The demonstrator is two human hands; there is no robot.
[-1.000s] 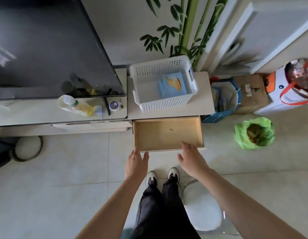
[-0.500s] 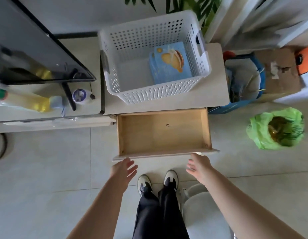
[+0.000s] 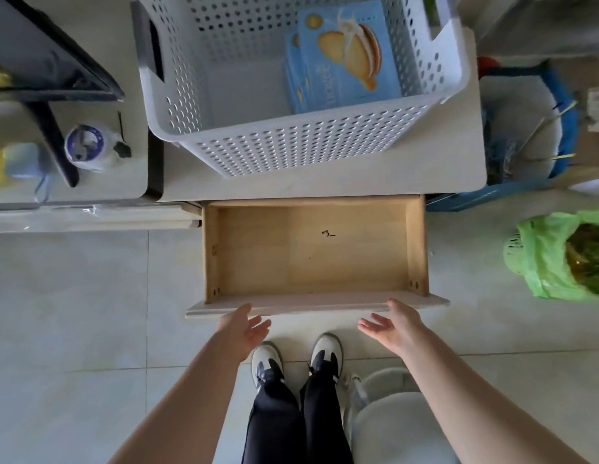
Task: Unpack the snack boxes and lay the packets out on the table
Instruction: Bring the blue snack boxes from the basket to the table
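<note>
Both hands have dropped below the open wooden drawer: left hand and right hand spread, holding nothing.

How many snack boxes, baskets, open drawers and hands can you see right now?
Snack boxes: 2, blue, stacked in the basket
Baskets: 1, white, perforated
Open drawers: 1, nothing in it
Hands: 2, left hand and right hand, both open and holding nothing
Total: 6

The pulled-out wooden drawer lies open from above, while the white basket fills the cabinet top.
</note>
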